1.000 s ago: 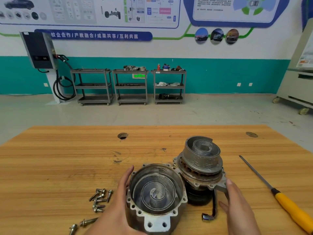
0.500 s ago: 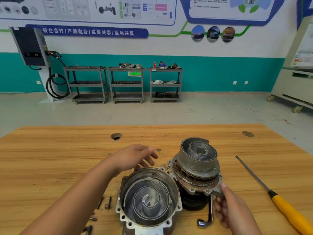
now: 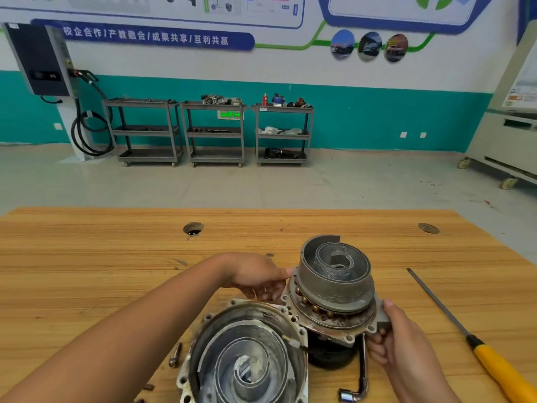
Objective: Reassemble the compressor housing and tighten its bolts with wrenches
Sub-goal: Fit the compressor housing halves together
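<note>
Body [image 3: 334, 289] w/ upright scroll on top stands on table [image 3: 87, 257], right of centre. Its flange sits right against the rim of housing [image 3: 247, 356], which lies open side up at the near edge, spiral inside showing. L hand [image 3: 255, 276] grips flange's left edge, thumb on top, fingers curled below. R hand [image 3: 401, 344] pinches flange ear on the right, thumb on top, fingers wrapped under. L-wrench [image 3: 363, 367] lies betw. body and R hand, socket end nearest. Bolt [image 3: 175, 351] just left of housing. File [image 3: 499, 367] w/ yellow handle lies well to the right.
</note>
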Demonstrator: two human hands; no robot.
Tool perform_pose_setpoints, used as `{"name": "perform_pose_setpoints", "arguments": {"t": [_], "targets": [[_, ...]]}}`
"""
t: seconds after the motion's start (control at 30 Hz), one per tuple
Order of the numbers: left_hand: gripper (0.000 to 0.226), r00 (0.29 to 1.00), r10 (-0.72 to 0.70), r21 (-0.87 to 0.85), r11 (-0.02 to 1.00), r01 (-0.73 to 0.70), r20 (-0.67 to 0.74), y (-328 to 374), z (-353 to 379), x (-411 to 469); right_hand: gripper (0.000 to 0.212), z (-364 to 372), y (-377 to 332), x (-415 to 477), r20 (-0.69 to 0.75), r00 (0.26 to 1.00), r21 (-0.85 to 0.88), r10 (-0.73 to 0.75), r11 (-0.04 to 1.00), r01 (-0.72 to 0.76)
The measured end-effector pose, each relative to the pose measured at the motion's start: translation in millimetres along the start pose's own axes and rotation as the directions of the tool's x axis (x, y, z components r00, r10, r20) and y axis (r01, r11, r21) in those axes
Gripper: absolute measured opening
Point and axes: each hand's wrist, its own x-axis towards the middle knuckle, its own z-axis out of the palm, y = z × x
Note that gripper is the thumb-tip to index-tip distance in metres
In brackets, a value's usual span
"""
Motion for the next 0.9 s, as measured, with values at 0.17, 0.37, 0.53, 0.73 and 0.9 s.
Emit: {"name": "perform_pose_setpoints", "arguments": {"t": [0.17,0.37,0.53,0.73,0.9], "targets": [[0.055,0.999,0.05,-0.043,0.998,-0.049,0.019,-1.0,0.5,-5.6,0.03,0.5,-6.7,3.6,0.079,0.997,0.055,0.017,0.998,-0.022],[0.044,0.99,0.115,-0.196,0.972,-0.129,-0.078,-22.1,0.8,-36.6,0.038,-1.5,-12.4,-1.5,0.118,0.991,-0.068,0.062,0.996,-0.054],[0.047,0.92,0.12,-0.266,0.936,-0.23,-0.373,-59.6,18.2,-83.5,0.061,-5.0,-8.2,-14.8,0.043,0.987,-0.132,0.154,0.98,-0.147],[0.123,0.935,0.289,-0.441,0.826,-0.352,-0.205,-103.2,58.0,-138.4,0.044,3.8,39.0,-51.2,0.173,0.978,-0.37,0.116,0.928,-0.044],[0.135,0.956,0.27,-0.314,0.903,-0.293,-0.114,-106.2,78.2,-141.3,0.046,17.9,62.9,-58.2,0.378,0.915,-0.416,0.144,0.909,0.029]]}}
